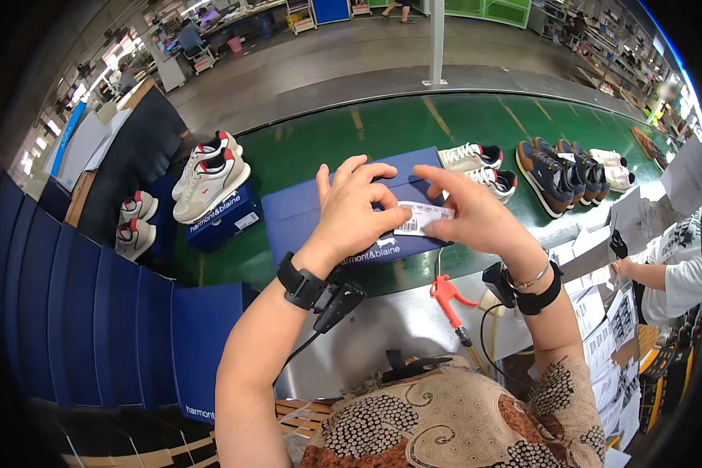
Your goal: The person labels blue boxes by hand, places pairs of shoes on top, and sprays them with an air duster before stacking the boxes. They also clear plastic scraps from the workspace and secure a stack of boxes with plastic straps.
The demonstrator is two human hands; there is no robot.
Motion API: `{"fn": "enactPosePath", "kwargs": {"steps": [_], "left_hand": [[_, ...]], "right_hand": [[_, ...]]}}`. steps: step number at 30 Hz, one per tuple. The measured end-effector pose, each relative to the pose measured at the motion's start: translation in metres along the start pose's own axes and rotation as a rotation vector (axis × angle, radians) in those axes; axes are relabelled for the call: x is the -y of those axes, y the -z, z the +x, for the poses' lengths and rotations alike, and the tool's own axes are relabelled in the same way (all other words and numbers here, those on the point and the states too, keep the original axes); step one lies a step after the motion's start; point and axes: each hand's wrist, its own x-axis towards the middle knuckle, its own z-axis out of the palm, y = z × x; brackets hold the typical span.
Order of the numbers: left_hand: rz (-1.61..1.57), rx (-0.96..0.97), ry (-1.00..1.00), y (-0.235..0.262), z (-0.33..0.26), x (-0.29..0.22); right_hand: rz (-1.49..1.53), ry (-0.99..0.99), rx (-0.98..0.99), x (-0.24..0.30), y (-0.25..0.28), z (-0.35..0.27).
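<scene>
A blue shoebox (pixel 292 222) lies on the green conveyor in front of me, its lid on. Over its near side is a small white barcode label (pixel 421 221). My left hand (pixel 351 204) reaches over the box from the left, thumb and forefinger closed at the label's left end, the other fingers bent above the lid. My right hand (pixel 480 214) comes from the right, with its thumb at the label's right end and its fingers curled above. Whether the label touches the box is hard to see.
Cream sneakers (pixel 212 186) rest on another blue shoebox (pixel 225 222) at left. More shoes (pixel 554 175) stand along the conveyor (pixel 398 117) to the right. A red air gun (pixel 449 300) lies on the metal table nearby. Stacked blue boxes (pixel 117 327) line the left. Another person's hand (pixel 624 267) is at right.
</scene>
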Motion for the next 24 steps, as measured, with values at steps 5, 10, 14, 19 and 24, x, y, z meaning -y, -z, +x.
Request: {"fn": "enactPosePath", "kwargs": {"steps": [5,10,14,19,24], "left_hand": [[-0.002,-0.037,0.001,-0.002,0.0,0.004],[0.046,-0.01,-0.024,0.001,-0.005,0.008],[0.039,-0.006,-0.052,0.001,-0.007,0.012],[0.06,-0.006,-0.061,-0.001,-0.003,0.01],[0.152,-0.076,-0.105,-0.002,-0.008,0.015]], "right_hand": [[0.198,-0.104,-0.063,-0.018,0.002,0.014],[0.126,-0.106,-0.03,-0.016,-0.003,0.014],[-0.031,-0.028,-0.054,-0.01,-0.007,0.015],[-0.058,-0.019,-0.069,-0.014,-0.003,0.017],[-0.179,0.073,-0.069,-0.014,-0.013,0.022]]}}
